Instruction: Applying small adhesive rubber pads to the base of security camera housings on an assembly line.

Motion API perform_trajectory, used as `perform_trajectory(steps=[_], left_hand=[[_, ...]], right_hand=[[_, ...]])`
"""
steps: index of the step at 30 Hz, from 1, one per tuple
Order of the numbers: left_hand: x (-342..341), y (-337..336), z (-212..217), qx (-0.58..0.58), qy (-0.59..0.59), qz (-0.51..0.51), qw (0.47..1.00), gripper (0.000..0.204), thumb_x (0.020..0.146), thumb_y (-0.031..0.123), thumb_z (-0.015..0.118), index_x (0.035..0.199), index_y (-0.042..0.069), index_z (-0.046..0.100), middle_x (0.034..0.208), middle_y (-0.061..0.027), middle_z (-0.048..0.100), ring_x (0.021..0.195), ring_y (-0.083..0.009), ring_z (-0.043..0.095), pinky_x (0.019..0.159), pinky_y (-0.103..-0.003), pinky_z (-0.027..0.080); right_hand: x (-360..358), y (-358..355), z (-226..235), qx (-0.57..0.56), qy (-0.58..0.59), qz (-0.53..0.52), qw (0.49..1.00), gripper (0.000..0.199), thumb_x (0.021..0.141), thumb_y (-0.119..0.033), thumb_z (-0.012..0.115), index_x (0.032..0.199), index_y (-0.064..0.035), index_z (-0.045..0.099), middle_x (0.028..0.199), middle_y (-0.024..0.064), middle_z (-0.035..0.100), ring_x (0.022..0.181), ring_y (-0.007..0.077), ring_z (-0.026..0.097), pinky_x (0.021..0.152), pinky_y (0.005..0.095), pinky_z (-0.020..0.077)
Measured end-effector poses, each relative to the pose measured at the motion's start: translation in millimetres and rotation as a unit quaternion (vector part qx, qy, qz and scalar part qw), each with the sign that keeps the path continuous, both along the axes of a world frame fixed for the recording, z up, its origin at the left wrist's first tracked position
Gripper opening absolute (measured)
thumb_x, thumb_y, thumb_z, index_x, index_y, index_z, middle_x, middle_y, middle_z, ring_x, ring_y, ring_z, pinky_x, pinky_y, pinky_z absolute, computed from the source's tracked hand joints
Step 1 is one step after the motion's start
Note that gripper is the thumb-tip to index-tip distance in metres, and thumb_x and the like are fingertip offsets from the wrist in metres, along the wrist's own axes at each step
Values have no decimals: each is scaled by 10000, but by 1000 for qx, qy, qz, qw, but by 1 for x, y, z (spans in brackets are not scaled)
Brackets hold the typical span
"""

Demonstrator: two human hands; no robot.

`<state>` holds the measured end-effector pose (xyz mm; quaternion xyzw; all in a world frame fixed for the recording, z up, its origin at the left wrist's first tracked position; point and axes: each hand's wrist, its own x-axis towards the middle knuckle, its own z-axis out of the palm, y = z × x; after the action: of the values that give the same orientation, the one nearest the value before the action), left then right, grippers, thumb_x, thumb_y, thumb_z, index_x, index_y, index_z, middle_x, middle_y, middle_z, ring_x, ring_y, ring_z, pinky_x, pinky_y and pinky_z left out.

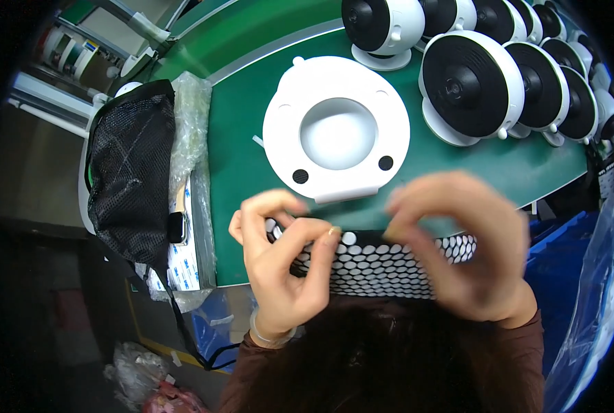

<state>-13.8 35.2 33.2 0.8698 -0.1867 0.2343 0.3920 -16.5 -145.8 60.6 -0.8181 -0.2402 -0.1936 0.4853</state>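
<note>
Low in the middle of the head view is a dark sheet covered with rows of white round stick-on pads (379,267). My left hand (283,265) is closed, thumb and forefinger pinched at the sheet's upper edge. My right hand (469,244) is curled over the sheet's right part, smeared by motion. Whether its fingertips hold anything does not show. Just beyond both hands, a white ring-shaped housing (283,124) lies flat on the green table (241,206). Two black round pads (385,163) sit on its near side, left and right.
Several white-and-black round devices on stands (472,86) crowd the back right. At the left edge lie a black mesh bag (131,165) and clear bubble wrap (191,124). Blue bins (558,255) and clear plastic film (589,296) are at the right, below the table edge.
</note>
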Motion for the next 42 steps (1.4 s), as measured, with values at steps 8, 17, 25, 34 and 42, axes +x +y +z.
perform_trajectory(steps=[8, 17, 25, 34, 42], left_hand=[[12, 1, 0, 26, -22, -35, 999, 57, 643, 73, 645, 681, 76, 603, 920, -43, 518, 688, -171, 394, 729, -321, 236], [15, 3, -2, 28, -27, -38, 999, 105, 617, 65, 671, 696, 77, 602, 913, -45, 531, 671, -164, 391, 699, -329, 225], [16, 5, -3, 24, -28, -47, 998, 117, 610, 61, 677, 698, 74, 602, 915, -44, 534, 666, -161, 391, 699, -328, 224], [15, 3, -2, 31, -38, -41, 998, 118, 608, 64, 676, 698, 72, 599, 913, -44, 540, 667, -165, 384, 698, -330, 222], [16, 3, -3, 38, -45, -44, 997, 122, 609, 62, 672, 707, 69, 600, 918, -46, 540, 663, -166, 378, 692, -334, 222]], right_hand=[[47, -9, 23, 43, 49, -86, 994, 109, 799, -88, 584, 810, 19, 601, 787, 70, 632, 719, 100, 597, 675, 197, 462], [52, -2, 26, -7, 54, -116, 992, 104, 786, -95, 601, 792, 8, 610, 731, 25, 602, 661, 56, 557, 606, 156, 428], [54, -8, 28, 6, 105, -81, 991, 142, 778, -142, 607, 783, 0, 610, 710, 21, 591, 631, 56, 531, 583, 156, 399], [52, -14, 29, 61, 130, -53, 988, 156, 775, -157, 612, 788, -2, 612, 729, 41, 603, 642, 67, 544, 604, 161, 405], [52, -9, 27, 26, 112, -78, 990, 171, 781, -177, 608, 795, -7, 615, 729, 36, 603, 640, 67, 543, 605, 161, 403]])
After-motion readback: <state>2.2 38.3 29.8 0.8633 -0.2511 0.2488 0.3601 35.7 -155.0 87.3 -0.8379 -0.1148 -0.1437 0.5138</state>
